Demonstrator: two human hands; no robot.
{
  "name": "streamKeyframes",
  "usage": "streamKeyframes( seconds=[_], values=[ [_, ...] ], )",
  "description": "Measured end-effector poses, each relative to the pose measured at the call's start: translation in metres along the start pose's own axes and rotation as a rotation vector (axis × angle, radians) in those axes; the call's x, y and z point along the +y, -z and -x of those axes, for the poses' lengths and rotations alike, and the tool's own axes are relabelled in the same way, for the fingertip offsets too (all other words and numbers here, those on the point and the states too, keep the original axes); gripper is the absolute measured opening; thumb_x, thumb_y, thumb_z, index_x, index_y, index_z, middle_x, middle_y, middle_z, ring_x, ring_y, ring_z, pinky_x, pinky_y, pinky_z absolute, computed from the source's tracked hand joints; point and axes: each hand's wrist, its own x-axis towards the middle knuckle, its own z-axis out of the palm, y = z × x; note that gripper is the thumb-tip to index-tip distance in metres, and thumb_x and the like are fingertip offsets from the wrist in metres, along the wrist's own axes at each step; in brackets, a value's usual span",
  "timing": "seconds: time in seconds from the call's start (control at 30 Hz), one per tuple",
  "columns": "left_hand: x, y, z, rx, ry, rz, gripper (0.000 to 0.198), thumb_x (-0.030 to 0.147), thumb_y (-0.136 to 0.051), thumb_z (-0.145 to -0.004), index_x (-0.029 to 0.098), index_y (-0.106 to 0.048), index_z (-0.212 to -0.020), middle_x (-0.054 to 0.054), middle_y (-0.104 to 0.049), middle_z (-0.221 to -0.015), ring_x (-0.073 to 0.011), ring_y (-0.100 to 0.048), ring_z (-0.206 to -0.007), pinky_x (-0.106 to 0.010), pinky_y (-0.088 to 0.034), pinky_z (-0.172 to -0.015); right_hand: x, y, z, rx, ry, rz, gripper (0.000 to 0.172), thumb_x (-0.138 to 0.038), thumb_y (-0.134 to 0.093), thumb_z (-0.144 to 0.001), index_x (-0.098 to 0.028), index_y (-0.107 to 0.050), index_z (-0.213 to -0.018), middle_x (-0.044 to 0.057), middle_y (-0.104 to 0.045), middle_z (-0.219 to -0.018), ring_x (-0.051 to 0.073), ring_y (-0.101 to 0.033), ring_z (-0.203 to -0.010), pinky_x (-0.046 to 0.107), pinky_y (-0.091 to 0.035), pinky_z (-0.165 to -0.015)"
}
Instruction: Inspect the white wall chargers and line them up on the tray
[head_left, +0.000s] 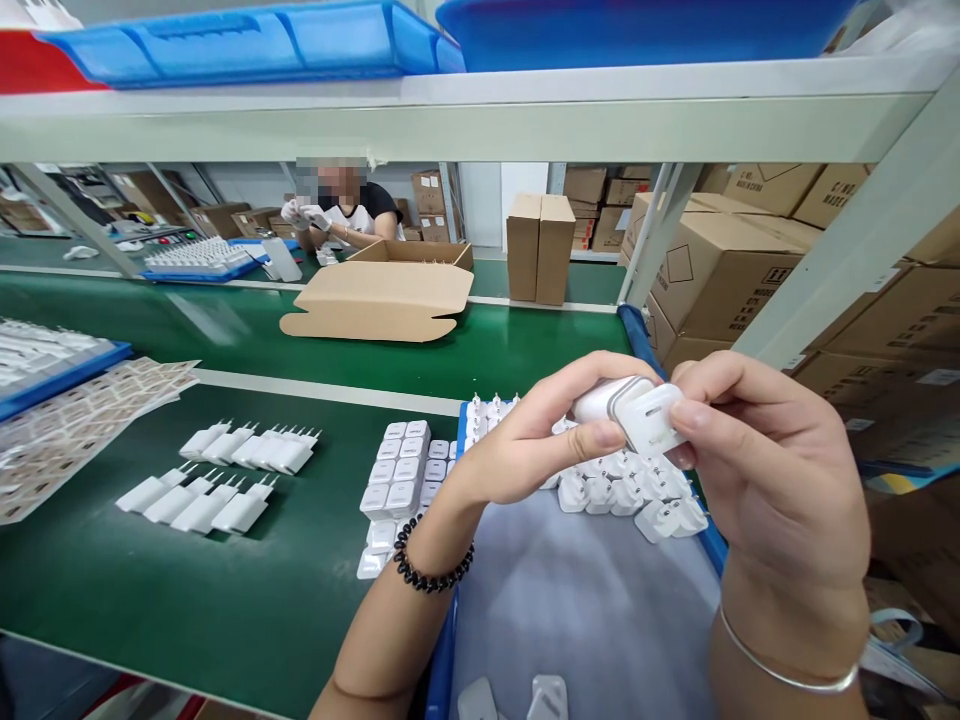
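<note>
My left hand point(525, 440) is closed around white charger adapters point(600, 400), thumb below and fingers over the top. My right hand point(772, 470) pinches the right edge of a white charger point(646, 425), whose end face with a slot-shaped port points toward me. This one sits against the pieces in my left hand; exactly how many there are is hidden by the fingers. Beneath both hands, white plug adapters point(600, 492) stand in rows in a blue-rimmed tray lined with grey point(585, 600). Left of the tray, white adapters point(394, 470) are stacked in a block.
Several white chargers with pins point(202, 505) lie in two rows on the green bench point(90, 590). Two loose white pieces point(549, 697) lie at the tray's near end. An open cardboard box point(382, 290) is across the belt, before a seated person point(360, 210). A shelf beam point(450, 130) crosses above.
</note>
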Motion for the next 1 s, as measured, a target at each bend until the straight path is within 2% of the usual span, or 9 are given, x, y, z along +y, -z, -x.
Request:
streamKeyframes(
  seconds=[0.3,0.83,1.0],
  values=[
    [0.0014,-0.0016,0.0003,0.014,0.003,0.009,0.029,0.039,-0.061,-0.097,0.023,-0.065,-0.120,-0.005,-0.068,-0.118,-0.0287,-0.067,-0.110,-0.036,-0.056,-0.087,-0.0015,-0.0002,-0.0003,0.044,0.024,0.109,0.021,-0.021,-0.075,-0.090,-0.022,-0.067,-0.071,-0.002,-0.053,-0.062,0.012,-0.048,-0.055,0.026,-0.038,-0.049],
    [0.0026,-0.0013,0.0000,0.009,-0.005,-0.010,0.028,0.036,-0.060,-0.097,0.021,-0.065,-0.121,-0.006,-0.068,-0.121,-0.0287,-0.066,-0.115,-0.035,-0.055,-0.091,-0.0020,-0.0022,0.0019,0.034,0.006,0.101,0.022,-0.022,-0.074,-0.093,-0.023,-0.065,-0.073,-0.002,-0.049,-0.062,0.014,-0.044,-0.058,0.029,-0.033,-0.050],
    [0.0031,-0.0001,-0.0001,-0.021,-0.016,-0.059,0.028,0.038,-0.060,-0.098,0.022,-0.064,-0.120,-0.005,-0.067,-0.117,-0.0266,-0.066,-0.109,-0.033,-0.054,-0.087,-0.0031,-0.0005,0.0040,0.044,0.009,0.168,0.026,-0.024,-0.075,-0.093,-0.022,-0.062,-0.071,-0.002,-0.047,-0.062,0.012,-0.042,-0.058,0.028,-0.033,-0.051]
  ],
)
